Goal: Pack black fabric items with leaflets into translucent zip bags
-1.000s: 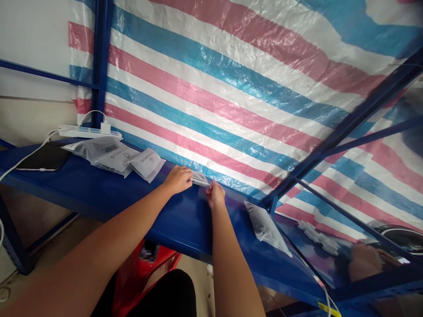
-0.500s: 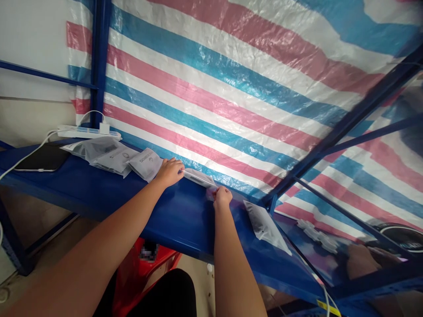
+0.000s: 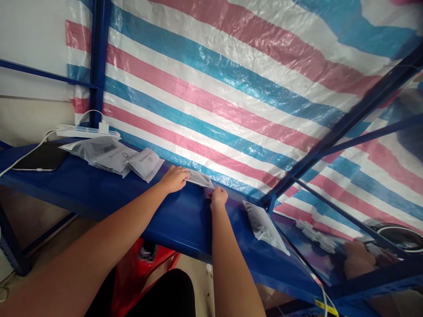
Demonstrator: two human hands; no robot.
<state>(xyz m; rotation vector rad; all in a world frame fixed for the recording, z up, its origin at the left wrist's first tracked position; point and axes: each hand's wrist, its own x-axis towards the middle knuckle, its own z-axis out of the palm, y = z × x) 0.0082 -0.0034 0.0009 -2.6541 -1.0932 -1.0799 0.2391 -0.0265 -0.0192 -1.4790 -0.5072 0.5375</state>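
A small white packet (image 3: 200, 178) lies on the blue shelf (image 3: 99, 189) against the striped tarp. My left hand (image 3: 174, 178) is closed on the packet's left end. My right hand (image 3: 218, 197) pinches its right end, fingers curled. A little left of my left hand lie three more packets: a white printed one (image 3: 146, 163) and two greyish plastic ones (image 3: 99, 149). Another clear plastic packet (image 3: 263, 226) rests on the shelf to the right of my right hand.
A dark phone (image 3: 42, 157) with a white cable lies at the shelf's left end, beside a white power strip (image 3: 84, 131). A striped tarp (image 3: 231, 88) backs the shelf. Blue uprights (image 3: 97, 61) frame it. A red object (image 3: 145, 268) sits below.
My left hand slid left then back right along the packet. My right hand shifted slightly right and up, still pinching the packet's end.
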